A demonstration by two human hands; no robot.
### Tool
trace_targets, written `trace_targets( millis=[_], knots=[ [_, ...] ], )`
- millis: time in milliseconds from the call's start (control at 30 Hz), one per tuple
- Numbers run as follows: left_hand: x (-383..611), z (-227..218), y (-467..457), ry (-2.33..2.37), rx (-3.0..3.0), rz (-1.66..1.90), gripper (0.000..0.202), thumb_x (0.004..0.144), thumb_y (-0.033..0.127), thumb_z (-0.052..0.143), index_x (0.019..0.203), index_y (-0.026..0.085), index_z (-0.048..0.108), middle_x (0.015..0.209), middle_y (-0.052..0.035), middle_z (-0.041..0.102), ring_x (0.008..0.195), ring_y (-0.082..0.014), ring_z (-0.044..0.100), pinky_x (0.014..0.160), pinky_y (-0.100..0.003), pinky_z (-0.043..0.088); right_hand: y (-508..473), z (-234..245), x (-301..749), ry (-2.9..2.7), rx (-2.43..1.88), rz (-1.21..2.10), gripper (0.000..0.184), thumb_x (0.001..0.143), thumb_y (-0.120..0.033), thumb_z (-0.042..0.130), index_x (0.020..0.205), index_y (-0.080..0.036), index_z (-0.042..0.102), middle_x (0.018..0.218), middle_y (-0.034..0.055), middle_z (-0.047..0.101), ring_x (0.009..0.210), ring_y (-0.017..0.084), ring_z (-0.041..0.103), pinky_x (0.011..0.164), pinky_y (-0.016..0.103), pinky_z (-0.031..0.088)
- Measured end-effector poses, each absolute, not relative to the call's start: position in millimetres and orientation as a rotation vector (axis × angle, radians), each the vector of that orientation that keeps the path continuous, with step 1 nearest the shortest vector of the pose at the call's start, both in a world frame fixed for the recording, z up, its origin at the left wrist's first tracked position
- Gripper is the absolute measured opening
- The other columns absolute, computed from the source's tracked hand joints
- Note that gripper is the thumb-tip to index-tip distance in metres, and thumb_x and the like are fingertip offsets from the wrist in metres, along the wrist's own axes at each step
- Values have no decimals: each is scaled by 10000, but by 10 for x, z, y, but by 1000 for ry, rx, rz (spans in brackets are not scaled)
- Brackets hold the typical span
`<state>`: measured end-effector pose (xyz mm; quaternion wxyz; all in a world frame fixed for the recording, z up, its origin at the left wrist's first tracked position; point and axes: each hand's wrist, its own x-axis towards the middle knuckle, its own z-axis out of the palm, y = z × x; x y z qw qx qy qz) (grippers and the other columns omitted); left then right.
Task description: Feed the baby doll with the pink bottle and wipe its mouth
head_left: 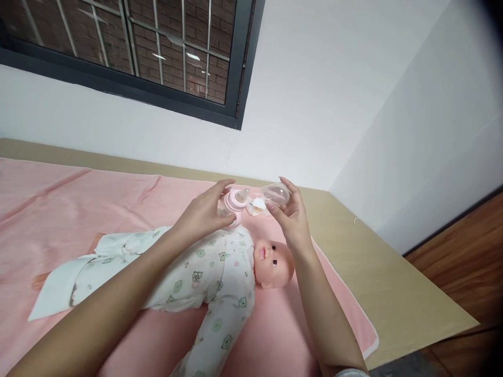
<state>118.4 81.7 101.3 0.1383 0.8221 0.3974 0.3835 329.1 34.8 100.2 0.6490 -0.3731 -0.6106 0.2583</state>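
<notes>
My left hand (208,209) is closed around a baby bottle (236,200) with a pink collar and a clear teat that points to the right. Opposite it, my right hand (290,214) grips a clear domed bottle cap (276,193) between thumb and fingers. Cap and teat are apart. Below both hands a baby doll (273,264) lies on its back, its head to the right. It wears a white outfit (208,262) printed with green bears. Behind the hands, a small clear and white item (257,206) shows in the gap; its kind is unclear.
A pink blanket (58,209) lies under the doll on a beige board surface (353,246). The white wall (298,104) rises behind, with a dark-framed barred window (157,84) at upper left. Wood panelling (463,251) stands at the right.
</notes>
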Motion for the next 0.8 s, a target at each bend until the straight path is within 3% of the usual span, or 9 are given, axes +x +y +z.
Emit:
trace_targets(
  millis=[300, 500, 567, 700, 800],
  knots=[
    [1272, 1081, 574, 1136, 2537, 1041, 734, 738, 264, 624, 1422, 225, 362, 1311, -63, 585, 1128, -276, 607, 857, -369, 506, 189, 961, 3056, -1477, -875, 366, 635, 828, -407, 665, 1396, -327, 392, 1399, 61, 459, 1253, 226, 504, 1048, 419, 474],
    [1308, 1076, 534, 1107, 2538, 1085, 699, 757, 283, 618, 1410, 243, 369, 1262, -47, 609, 1083, -261, 625, 833, -362, 511, 196, 918, 3019, -1653, -951, 353, 601, 837, -375, 653, 1388, -347, 416, 1389, 49, 474, 1265, 231, 483, 1052, 453, 468],
    [1317, 1069, 524, 1086, 2533, 1114, 703, 749, 274, 627, 1403, 236, 373, 1239, -49, 620, 1083, -257, 625, 835, -350, 510, 191, 903, 2981, -1656, -945, 432, 726, 818, -398, 675, 1449, -363, 317, 1422, 57, 441, 1269, 235, 487, 1035, 452, 484],
    [1344, 1037, 523, 1095, 2530, 1169, 691, 762, 286, 629, 1401, 221, 376, 1259, -69, 612, 1115, -267, 605, 921, -387, 479, 183, 884, 2925, -1557, -912, 613, 1076, 756, -435, 738, 1516, -383, -23, 1454, 87, 396, 1236, 238, 532, 998, 449, 518],
    [1353, 1016, 526, 1107, 2567, 1131, 710, 798, 372, 640, 1427, 221, 346, 1276, -78, 607, 1120, -288, 596, 944, -421, 466, 204, 879, 2927, -1479, -917, 637, 1133, 738, -429, 753, 1511, -392, -75, 1412, 88, 431, 1195, 232, 562, 989, 451, 526]
  ],
)
